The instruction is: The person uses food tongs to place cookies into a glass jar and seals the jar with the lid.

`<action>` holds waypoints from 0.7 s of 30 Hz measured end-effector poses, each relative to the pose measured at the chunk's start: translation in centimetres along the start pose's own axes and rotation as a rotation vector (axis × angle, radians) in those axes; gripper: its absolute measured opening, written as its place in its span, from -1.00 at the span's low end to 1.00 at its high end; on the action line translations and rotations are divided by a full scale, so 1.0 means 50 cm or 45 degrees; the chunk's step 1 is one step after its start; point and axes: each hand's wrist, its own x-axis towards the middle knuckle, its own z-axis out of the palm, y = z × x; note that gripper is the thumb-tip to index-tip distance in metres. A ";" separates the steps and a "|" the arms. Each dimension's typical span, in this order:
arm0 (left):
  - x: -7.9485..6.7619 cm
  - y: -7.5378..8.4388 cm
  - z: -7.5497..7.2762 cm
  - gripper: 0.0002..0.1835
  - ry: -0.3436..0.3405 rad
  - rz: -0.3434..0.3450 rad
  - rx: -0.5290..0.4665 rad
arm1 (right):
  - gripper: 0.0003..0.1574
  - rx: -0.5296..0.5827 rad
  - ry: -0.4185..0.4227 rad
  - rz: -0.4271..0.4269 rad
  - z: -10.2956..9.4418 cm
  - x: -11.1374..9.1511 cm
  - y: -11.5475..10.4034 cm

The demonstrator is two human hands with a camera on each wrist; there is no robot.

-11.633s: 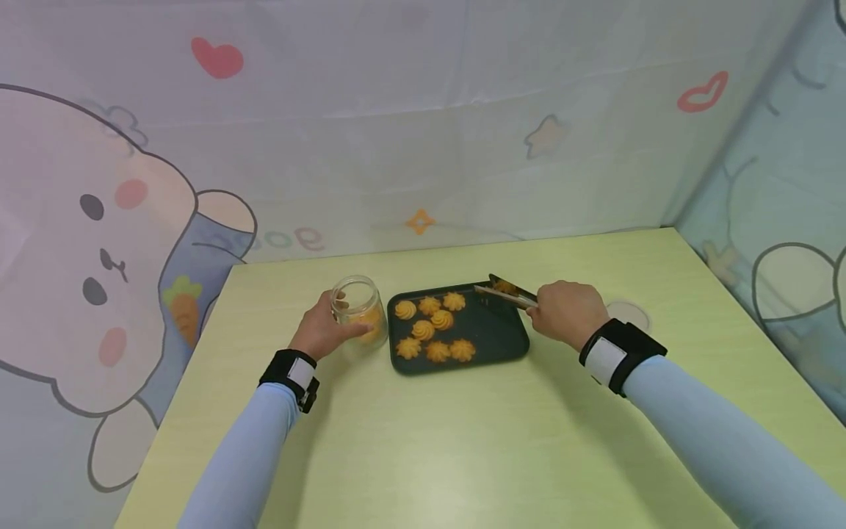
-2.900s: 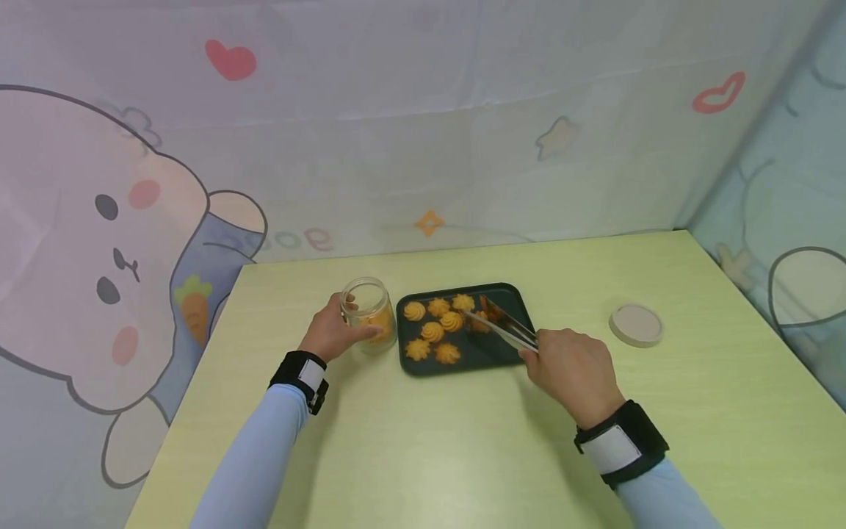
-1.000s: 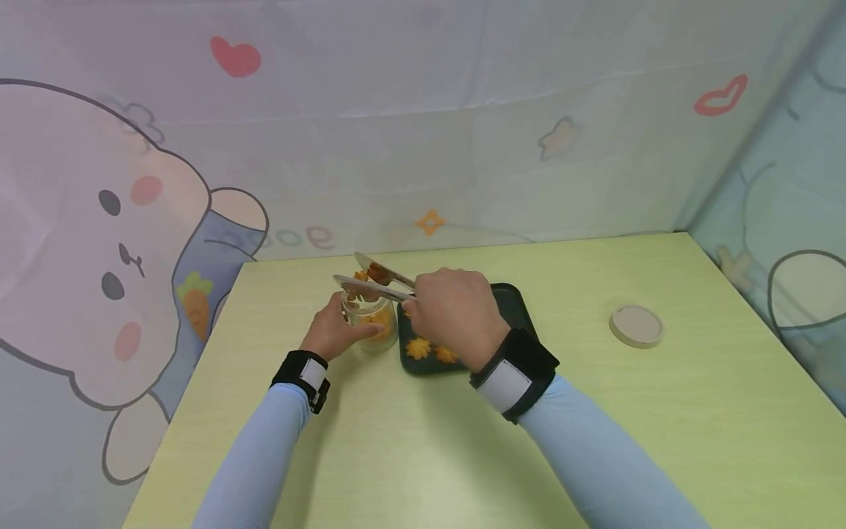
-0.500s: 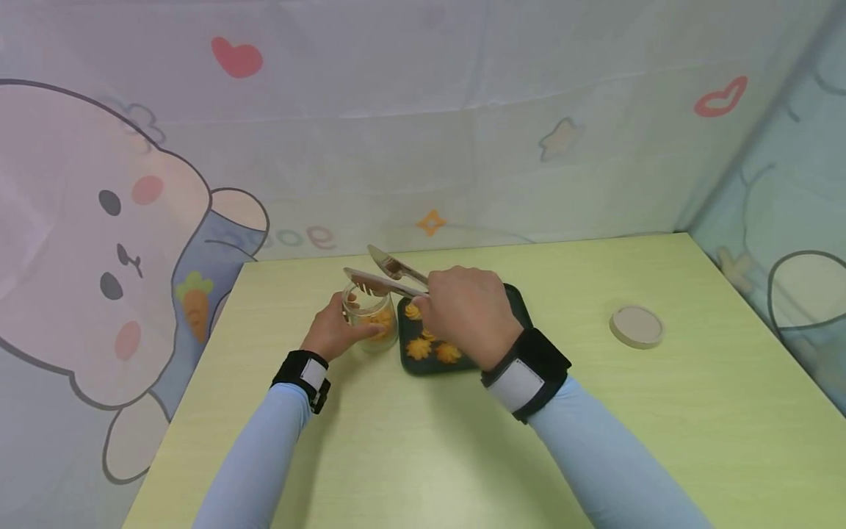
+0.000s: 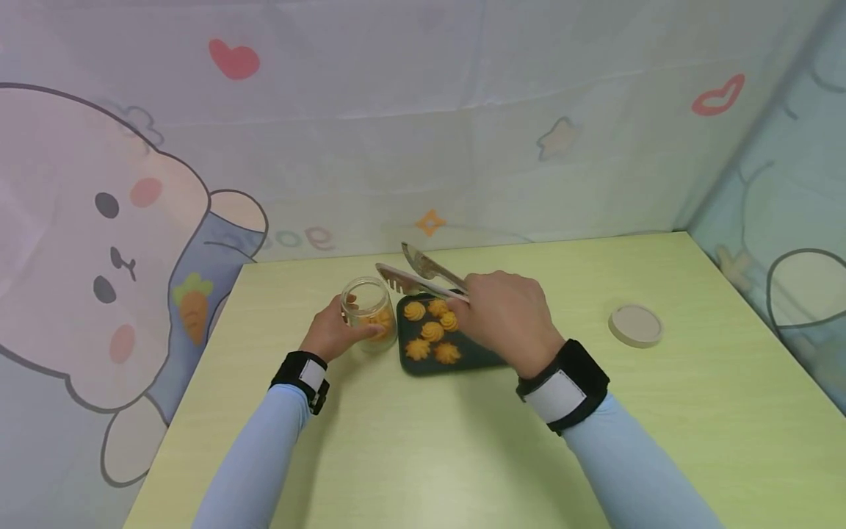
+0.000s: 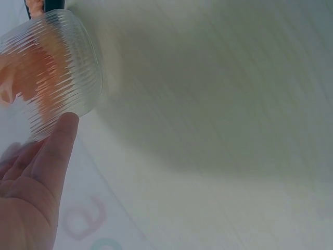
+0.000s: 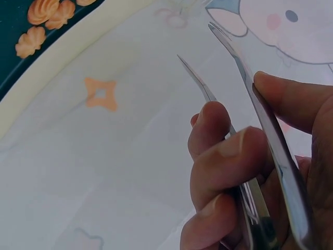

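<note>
A glass jar (image 5: 381, 332) with piped yellow cookies in it stands left of the tray, its mouth uncovered. My left hand (image 5: 330, 332) grips its side, thumb in front and fingers behind; the left wrist view shows the ribbed jar wall (image 6: 78, 67) beside the fingers. My right hand (image 5: 509, 316) holds metal tongs (image 5: 423, 283) above the tray's back left corner. The tong arms are spread, with nothing between their tips, also in the right wrist view. Below lie several swirl cookies (image 5: 432, 331) on the dark tray (image 5: 476, 355); my right hand hides its back right part.
A round beige lid (image 5: 636, 326) lies on the light yellow-green table (image 5: 423, 448), right of the tray. Behind the table's back edge hangs a printed cloth (image 5: 370, 162) with cartoon figures.
A second ago the tongs held a cookie over the jar's mouth. It has been let go there, and my right hand has drawn the tongs rightward over the tray. My left hand has stayed put.
</note>
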 end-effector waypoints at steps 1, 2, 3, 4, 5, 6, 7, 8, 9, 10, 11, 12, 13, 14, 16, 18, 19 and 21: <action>0.000 0.000 0.001 0.00 -0.001 -0.003 -0.003 | -0.47 0.003 -0.001 0.008 0.001 -0.006 0.008; 0.000 0.000 0.001 0.00 -0.003 -0.004 0.000 | -0.47 0.004 0.001 0.015 0.001 -0.012 0.015; 0.000 0.000 0.001 -0.01 -0.003 -0.003 0.004 | -0.47 0.003 -0.002 0.022 0.003 -0.018 0.023; 0.001 0.000 0.001 -0.01 -0.005 -0.003 0.006 | -0.47 0.001 -0.010 0.032 0.004 -0.024 0.031; 0.001 0.000 0.000 -0.01 -0.007 0.000 0.008 | -0.47 0.007 -0.022 0.045 0.006 -0.030 0.038; 0.001 0.000 -0.001 -0.02 -0.008 0.002 0.013 | -0.48 0.013 -0.034 0.058 0.008 -0.036 0.045; 0.001 0.001 -0.002 -0.03 -0.008 0.005 0.018 | -0.48 0.021 -0.048 0.070 0.010 -0.041 0.051; 0.000 0.002 -0.004 -0.03 -0.008 0.013 0.023 | -0.47 0.028 -0.061 0.080 0.013 -0.047 0.057; 0.000 0.002 -0.005 -0.04 -0.009 0.019 0.027 | -0.47 0.034 -0.073 0.089 0.016 -0.051 0.064; 0.000 0.003 -0.006 -0.05 -0.010 0.027 0.031 | -0.48 0.040 -0.087 0.098 0.019 -0.056 0.069; -0.001 0.004 -0.007 -0.05 -0.009 0.036 0.036 | -0.48 0.048 -0.098 0.104 0.021 -0.061 0.074; -0.001 0.004 -0.007 -0.06 -0.006 0.038 0.042 | -0.47 0.051 -0.110 0.108 0.024 -0.065 0.079; -0.001 0.005 -0.007 -0.06 -0.005 0.041 0.046 | -0.47 0.053 -0.128 0.116 0.027 -0.068 0.084; -0.002 0.006 -0.008 -0.07 -0.005 0.045 0.049 | -0.46 0.054 -0.144 0.119 0.030 -0.072 0.087; -0.005 0.008 -0.008 -0.08 -0.007 0.040 0.048 | -0.47 0.056 -0.182 0.127 0.037 -0.079 0.093; -0.008 0.011 -0.008 -0.08 -0.012 0.025 0.042 | -0.49 0.058 -0.221 0.128 0.046 -0.085 0.097; -0.010 0.012 -0.008 -0.08 -0.016 0.021 0.040 | -0.50 0.053 -0.237 0.126 0.051 -0.088 0.099; -0.013 0.014 -0.008 -0.07 -0.021 0.008 0.034 | -0.52 0.052 -0.260 0.122 0.062 -0.094 0.101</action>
